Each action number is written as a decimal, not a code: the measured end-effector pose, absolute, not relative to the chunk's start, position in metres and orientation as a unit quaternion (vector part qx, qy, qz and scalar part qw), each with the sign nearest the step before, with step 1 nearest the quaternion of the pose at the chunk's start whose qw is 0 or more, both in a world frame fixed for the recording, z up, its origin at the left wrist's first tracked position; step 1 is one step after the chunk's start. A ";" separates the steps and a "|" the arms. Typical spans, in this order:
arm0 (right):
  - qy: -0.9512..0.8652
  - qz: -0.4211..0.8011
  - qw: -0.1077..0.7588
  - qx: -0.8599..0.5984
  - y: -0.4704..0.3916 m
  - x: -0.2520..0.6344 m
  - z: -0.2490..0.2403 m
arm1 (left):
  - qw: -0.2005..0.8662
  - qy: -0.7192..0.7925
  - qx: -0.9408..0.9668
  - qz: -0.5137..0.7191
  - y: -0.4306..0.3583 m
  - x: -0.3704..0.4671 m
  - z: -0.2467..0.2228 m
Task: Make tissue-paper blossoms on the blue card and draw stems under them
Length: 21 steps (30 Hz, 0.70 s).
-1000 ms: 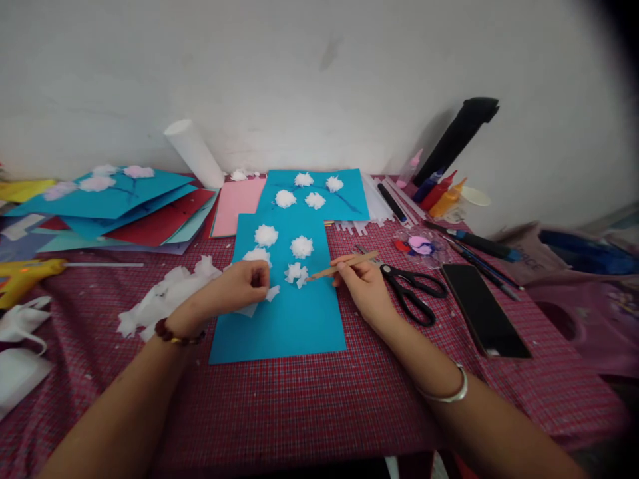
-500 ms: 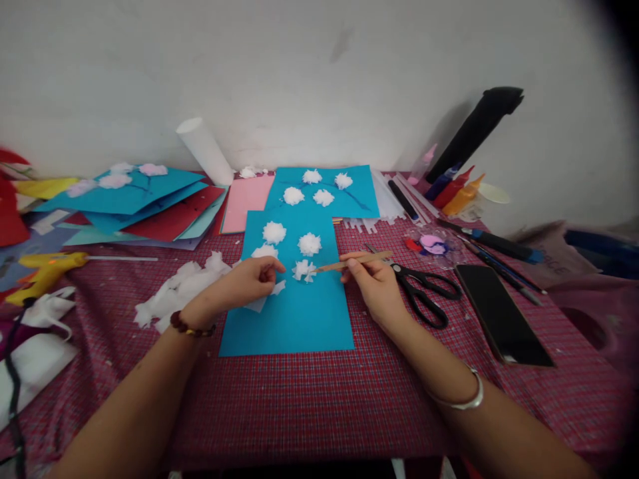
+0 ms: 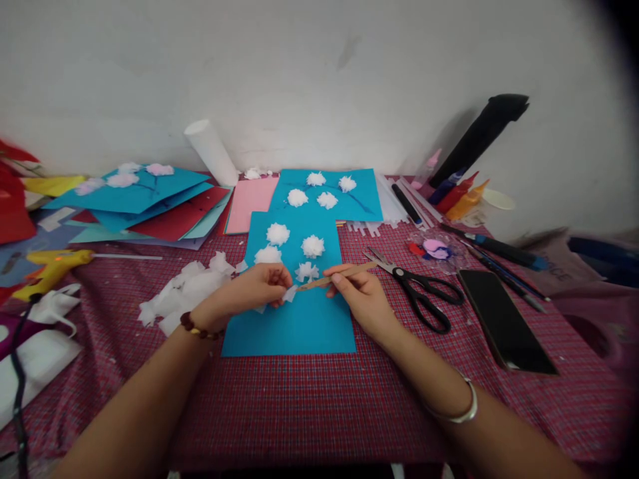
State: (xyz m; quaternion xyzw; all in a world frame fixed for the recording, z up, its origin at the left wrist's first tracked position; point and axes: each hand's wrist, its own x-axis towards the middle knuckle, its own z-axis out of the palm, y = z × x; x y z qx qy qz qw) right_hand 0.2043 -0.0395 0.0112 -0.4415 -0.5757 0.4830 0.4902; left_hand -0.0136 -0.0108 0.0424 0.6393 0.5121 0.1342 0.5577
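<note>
My left hand (image 3: 260,287) pinches a small piece of white tissue paper (image 3: 290,293) above the blue sheet (image 3: 294,331). In my right hand (image 3: 360,297) is a flat wooden stick (image 3: 344,275), held like a pencil, its tip at the tissue piece. Fluffy white tissue puffs sit on the upper part of the sheet, among them one puff (image 3: 313,246) and a smaller, looser one (image 3: 307,271) just beyond the stick. A pile of white tissue pieces (image 3: 187,293) lies left of the sheet, partly behind my left forearm.
Black-handled scissors (image 3: 424,293) and a phone (image 3: 504,319) lie to the right. A yellow glue gun (image 3: 57,266) is at the left, near stacked coloured paper (image 3: 164,213). Another blue sheet with puffs (image 3: 367,199) lies behind. Paint bottles (image 3: 466,199) stand by the wall.
The wooden stick has moved left and down, away from the loose puff, to the tissue piece. My left hand has shifted slightly right, now holding that piece at the stick's tip.
</note>
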 end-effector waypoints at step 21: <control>-0.598 0.482 0.456 -0.450 -0.038 0.200 0.014 | 0.305 0.528 0.783 0.123 -0.014 -0.017 0.026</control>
